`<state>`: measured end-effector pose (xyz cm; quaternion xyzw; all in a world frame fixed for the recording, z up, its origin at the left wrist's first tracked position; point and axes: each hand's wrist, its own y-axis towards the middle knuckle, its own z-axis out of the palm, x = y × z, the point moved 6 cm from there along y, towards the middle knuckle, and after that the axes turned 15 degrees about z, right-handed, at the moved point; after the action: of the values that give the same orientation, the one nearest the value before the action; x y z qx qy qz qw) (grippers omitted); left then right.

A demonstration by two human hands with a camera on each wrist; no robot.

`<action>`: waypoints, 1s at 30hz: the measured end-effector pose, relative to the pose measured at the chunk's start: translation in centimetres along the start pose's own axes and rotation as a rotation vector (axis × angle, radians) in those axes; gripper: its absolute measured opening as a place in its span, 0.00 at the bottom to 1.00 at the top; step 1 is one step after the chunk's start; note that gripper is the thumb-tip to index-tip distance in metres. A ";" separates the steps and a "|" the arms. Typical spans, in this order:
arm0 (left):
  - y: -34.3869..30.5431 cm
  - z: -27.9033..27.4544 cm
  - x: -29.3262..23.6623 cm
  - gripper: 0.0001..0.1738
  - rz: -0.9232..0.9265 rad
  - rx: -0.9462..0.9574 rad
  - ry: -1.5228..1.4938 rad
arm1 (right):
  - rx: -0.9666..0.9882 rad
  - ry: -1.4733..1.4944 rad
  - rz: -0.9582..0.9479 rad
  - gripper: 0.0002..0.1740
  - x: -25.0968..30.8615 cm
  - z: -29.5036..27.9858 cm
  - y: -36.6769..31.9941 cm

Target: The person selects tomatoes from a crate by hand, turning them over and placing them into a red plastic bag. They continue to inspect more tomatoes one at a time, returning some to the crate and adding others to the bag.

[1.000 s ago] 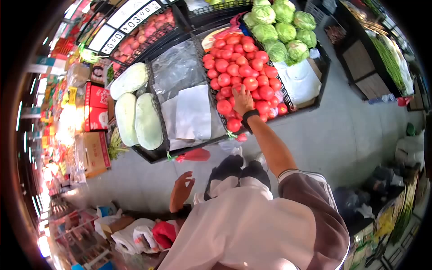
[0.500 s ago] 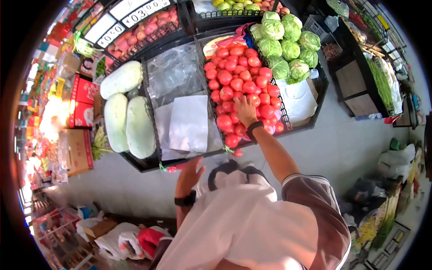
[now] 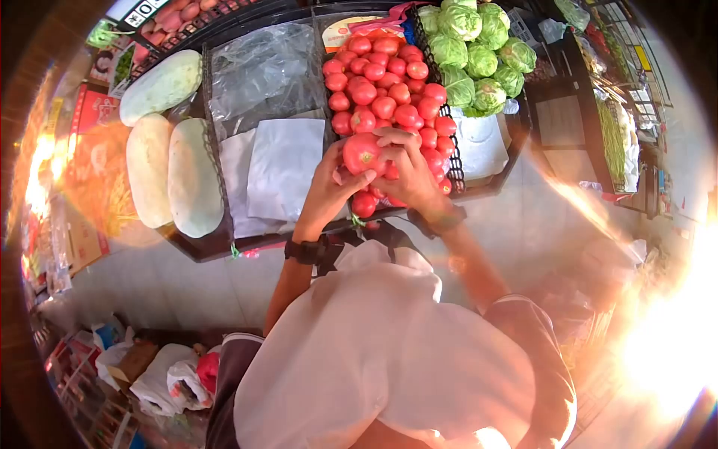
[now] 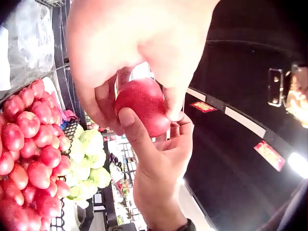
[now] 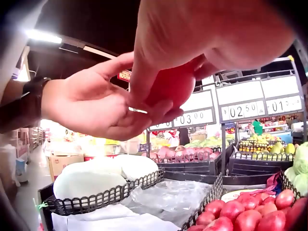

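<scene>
Both hands hold one large red tomato (image 3: 363, 155) above the near part of the tomato pile (image 3: 385, 93). My left hand (image 3: 323, 188) grips its left side, and my right hand (image 3: 410, 170) has fingers curled over its right side. In the left wrist view, the tomato (image 4: 144, 106) is between the left hand's fingers above and the right hand (image 4: 161, 173) below, whose thumb presses its skin. The right wrist view shows the tomato (image 5: 173, 86) partly hidden behind the right hand's fingers, with the left hand (image 5: 91, 106) gripping from the other side.
Cabbages (image 3: 479, 49) lie in the bin right of the tomatoes, behind a black mesh divider (image 3: 456, 161). To the left are white paper sheets (image 3: 286, 165), clear plastic (image 3: 262, 71) and large pale-green gourds (image 3: 196, 176). Price signs (image 5: 236, 103) stand at the back.
The right hand, earlier down among the tomatoes, now holds one above the pile. The left hand has come up from near the body to grip the same tomato.
</scene>
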<state>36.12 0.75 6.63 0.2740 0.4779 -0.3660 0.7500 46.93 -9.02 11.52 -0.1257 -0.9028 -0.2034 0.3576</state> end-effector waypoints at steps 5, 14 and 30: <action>4.4 0.2 0.4 0.39 0.232 -0.075 0.125 | 0.193 -0.101 0.147 0.35 -1.1 -2.7 5.9; 12.7 5.7 3.5 0.42 0.458 0.083 0.641 | 0.078 -0.383 0.004 0.32 -15.2 -14.8 21.7; 9.7 0.3 16.2 0.37 -0.199 -0.017 1.278 | 0.169 -0.283 0.572 0.47 -47.4 17.2 40.8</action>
<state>48.62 1.51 -7.56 0.3864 0.8563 -0.1949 0.2820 85.70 31.16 -21.56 -0.3708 -0.8854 0.0003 0.2802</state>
